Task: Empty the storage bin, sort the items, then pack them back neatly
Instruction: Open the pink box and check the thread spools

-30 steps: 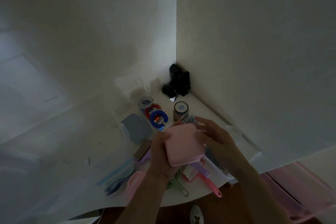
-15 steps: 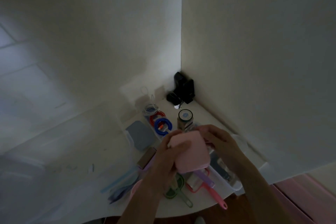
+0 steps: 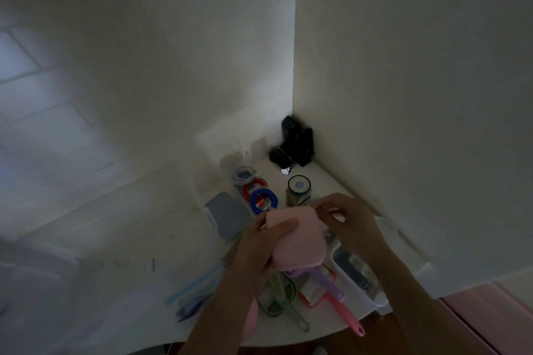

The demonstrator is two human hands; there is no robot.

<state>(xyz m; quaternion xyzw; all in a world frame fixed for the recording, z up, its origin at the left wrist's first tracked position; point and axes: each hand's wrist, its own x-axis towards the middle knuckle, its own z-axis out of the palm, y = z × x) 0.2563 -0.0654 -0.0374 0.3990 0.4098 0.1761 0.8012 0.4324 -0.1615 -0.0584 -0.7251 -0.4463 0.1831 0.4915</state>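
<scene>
Both hands hold one soft pink square pouch [image 3: 294, 239] above the white table [image 3: 129, 282]: left hand [image 3: 259, 248] clasps its side, right hand [image 3: 350, 219] pinches its top corner. Beyond lie two coiled cables, one red [image 3: 253, 183], one blue [image 3: 264, 200].

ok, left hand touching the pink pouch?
Touching. Head view: left hand grips the pink pouch, thumb lying across its top face.

A: Dim room. Two pale walls [image 3: 403, 66] meet in a corner behind the white surface [image 3: 121, 239].

B: Dark wood floor [image 3: 383, 323] below its rounded edge (light weak, bluish at left).
</scene>
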